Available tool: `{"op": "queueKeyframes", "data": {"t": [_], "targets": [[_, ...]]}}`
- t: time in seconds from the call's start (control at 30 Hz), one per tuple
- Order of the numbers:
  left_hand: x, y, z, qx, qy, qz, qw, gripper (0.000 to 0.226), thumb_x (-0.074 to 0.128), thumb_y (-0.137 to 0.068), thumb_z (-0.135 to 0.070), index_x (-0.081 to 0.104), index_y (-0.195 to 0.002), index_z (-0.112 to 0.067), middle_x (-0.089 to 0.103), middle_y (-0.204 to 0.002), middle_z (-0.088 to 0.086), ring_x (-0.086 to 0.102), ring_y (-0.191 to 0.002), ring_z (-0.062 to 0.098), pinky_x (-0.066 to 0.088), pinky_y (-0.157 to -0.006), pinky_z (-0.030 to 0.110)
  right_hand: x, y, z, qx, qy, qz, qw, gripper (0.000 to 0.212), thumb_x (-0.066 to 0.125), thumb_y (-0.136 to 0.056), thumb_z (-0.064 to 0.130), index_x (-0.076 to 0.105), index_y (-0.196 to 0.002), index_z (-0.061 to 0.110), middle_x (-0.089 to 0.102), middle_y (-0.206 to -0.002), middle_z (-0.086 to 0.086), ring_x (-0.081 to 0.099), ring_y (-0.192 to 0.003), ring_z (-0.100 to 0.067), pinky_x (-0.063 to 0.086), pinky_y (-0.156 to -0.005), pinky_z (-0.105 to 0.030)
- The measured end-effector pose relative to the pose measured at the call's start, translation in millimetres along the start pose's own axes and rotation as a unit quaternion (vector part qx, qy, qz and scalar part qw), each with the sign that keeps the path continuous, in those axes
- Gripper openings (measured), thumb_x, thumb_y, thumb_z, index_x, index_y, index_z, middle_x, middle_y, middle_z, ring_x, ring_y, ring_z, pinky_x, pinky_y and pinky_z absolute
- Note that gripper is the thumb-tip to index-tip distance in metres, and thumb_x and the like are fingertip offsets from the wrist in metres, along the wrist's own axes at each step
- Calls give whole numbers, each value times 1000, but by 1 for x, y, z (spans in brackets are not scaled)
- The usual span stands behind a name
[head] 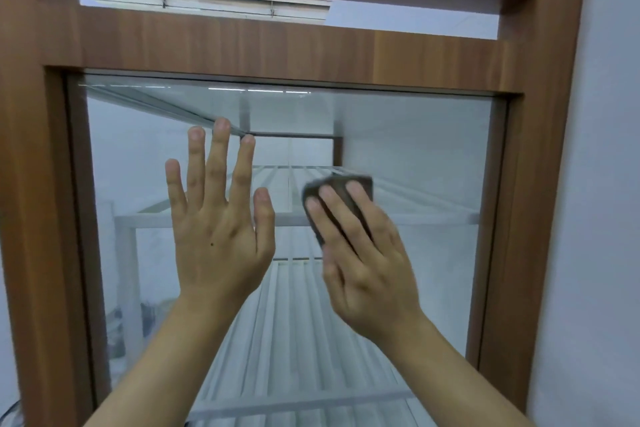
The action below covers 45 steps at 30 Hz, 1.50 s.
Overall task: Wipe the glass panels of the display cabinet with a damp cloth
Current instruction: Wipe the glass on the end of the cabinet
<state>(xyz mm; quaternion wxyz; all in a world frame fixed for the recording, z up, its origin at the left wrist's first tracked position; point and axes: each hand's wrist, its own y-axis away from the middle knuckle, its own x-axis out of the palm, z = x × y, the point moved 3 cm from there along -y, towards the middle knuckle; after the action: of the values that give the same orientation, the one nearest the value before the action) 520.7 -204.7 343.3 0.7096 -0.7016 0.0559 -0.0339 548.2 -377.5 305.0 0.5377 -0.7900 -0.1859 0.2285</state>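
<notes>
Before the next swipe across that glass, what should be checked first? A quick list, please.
1. Cloth pinned flat to the glass panel under the right hand: ok.
2. Left hand open with its fingers spread, apart from the cloth: ok.
3. Room to wipe rightward before the wooden frame: ok.
4. Cloth actually damp: cannot tell.
5. Left palm kept off the glass so it leaves no prints: cannot tell, as contact is not visible from this angle.
</notes>
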Motion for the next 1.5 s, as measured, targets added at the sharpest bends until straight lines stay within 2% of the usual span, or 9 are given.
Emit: {"op": "queueKeyframes", "data": {"t": [0.23,0.43,0.63,0.77,1.0,1.13,1.23,1.37,1.5], "targets": [[1,0,0,-3,0,7,1000,58,38,-105,-22,28,-161,-9,18,-169,15,10,-158,35,9,-125,62,-8,-73,-29,223,-11,-144,964,47,45,-105,19,50,-149,5,48,-155,-12,32,-149,-32,22,-124,-37],[1,1,0,-2,0,6,1000,57,36,-106,-24,29,-160,-9,19,-169,15,11,-158,35,10,-125,62,-3,7,-4,28,10,-16,999,48,49,-103,19,49,-150,10,44,-158,-8,31,-152,-29,37,-118,-46],[2,1,-1,-1,-6,7,1000,58,36,-105,-24,27,-161,-9,17,-170,15,10,-158,36,9,-125,62,-4,-74,-16,216,-9,-134,967,48,43,-105,18,48,-151,5,45,-157,-11,31,-151,-32,25,-124,-42],[0,2,1,1,-3,2,1000,57,35,-106,-25,28,-161,-9,19,-169,15,12,-158,36,11,-125,62,6,-25,18,5,-5,-13,1000,50,42,-103,19,46,-152,9,40,-161,-7,28,-154,-29,35,-119,-48],[1,1,-1,0,-7,10,1000,59,36,-105,-24,26,-161,-8,18,-169,15,10,-158,36,9,-125,62,-4,-80,-14,194,6,-114,974,52,41,-103,18,43,-154,6,42,-159,-10,28,-152,-32,24,-124,-42],[0,2,0,0,-6,4,1000,58,35,-106,-24,27,-161,-9,19,-169,15,12,-158,36,10,-125,61,1,-12,4,-22,24,13,999,52,41,-103,21,43,-154,10,37,-162,-7,27,-154,-30,30,-122,-45],[1,2,-2,-8,-9,8,1000,58,34,-106,-24,27,-161,-9,18,-169,15,11,-157,37,9,-125,62,-15,10,-40,79,33,-36,996,50,35,-105,24,47,-151,8,44,-158,-11,32,-151,-32,29,-123,-44],[2,1,-3,-5,-6,4,1000,56,34,-106,-23,28,-160,-9,18,-169,16,11,-157,38,8,-125,62,-21,-53,-67,279,29,-153,948,51,37,-103,20,47,-151,5,45,-157,-12,32,-149,-33,17,-125,-37],[0,3,-14,-18,14,-28,999,55,40,-105,-19,34,-157,-5,25,-167,19,17,-155,40,13,-124,63,-6,-12,-28,76,0,-34,997,53,45,-103,18,41,-155,8,37,-163,-9,25,-154,-32,30,-122,-47]]}}
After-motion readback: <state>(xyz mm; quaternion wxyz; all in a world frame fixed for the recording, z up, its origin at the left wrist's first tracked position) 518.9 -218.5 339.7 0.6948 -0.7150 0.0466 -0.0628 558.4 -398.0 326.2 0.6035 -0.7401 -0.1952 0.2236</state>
